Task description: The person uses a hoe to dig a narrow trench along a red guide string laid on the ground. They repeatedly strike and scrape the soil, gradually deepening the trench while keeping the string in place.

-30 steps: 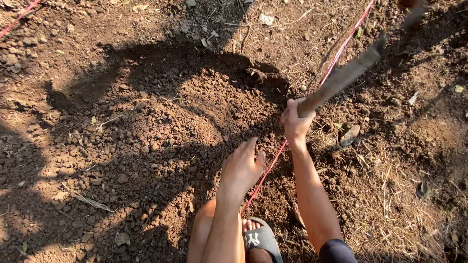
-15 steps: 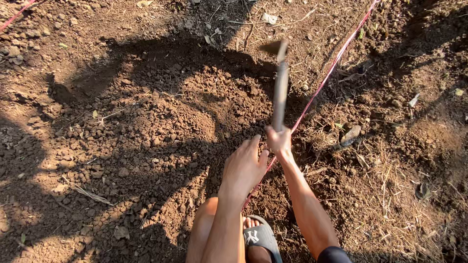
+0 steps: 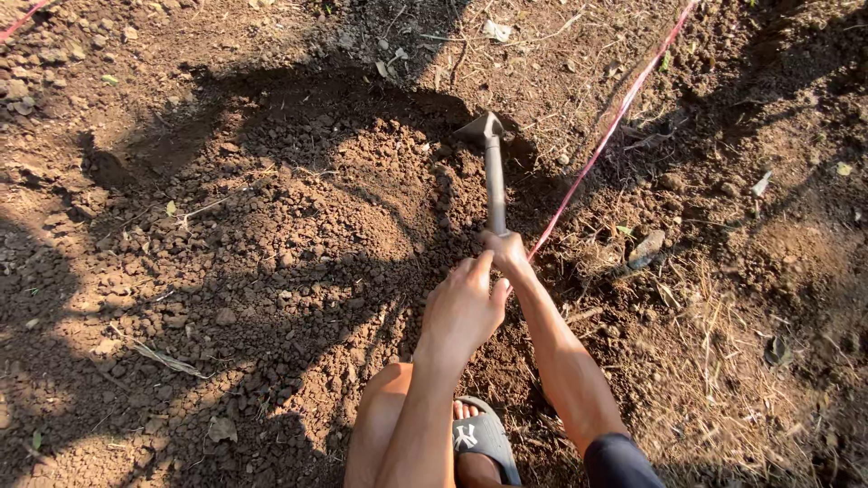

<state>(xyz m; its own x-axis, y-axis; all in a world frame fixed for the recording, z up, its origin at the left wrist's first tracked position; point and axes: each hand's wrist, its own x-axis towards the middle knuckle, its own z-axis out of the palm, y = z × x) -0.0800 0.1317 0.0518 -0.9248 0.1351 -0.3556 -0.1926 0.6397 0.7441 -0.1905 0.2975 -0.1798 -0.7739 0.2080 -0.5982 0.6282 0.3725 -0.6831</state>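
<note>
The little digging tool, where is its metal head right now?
In the head view, the digging tool has its head down on the loose soil just above centre, left of the pink string, its handle gripped by the right hand.

A short-handled metal hoe [image 3: 493, 172] stands in the loose brown soil [image 3: 298, 208], its blade at the far end and the right hand [image 3: 506, 251] at the near end. Right of the hoe runs a taut red string [image 3: 604, 137]; the left hand [image 3: 461, 312] lies nearer, a grey rubber sandal [image 3: 484, 438] nearest.

Reddish-brown soil [image 3: 271, 235], pink-red string [image 3: 615, 122], grey hoe [image 3: 493, 172], grey sandal [image 3: 484, 438].
</note>
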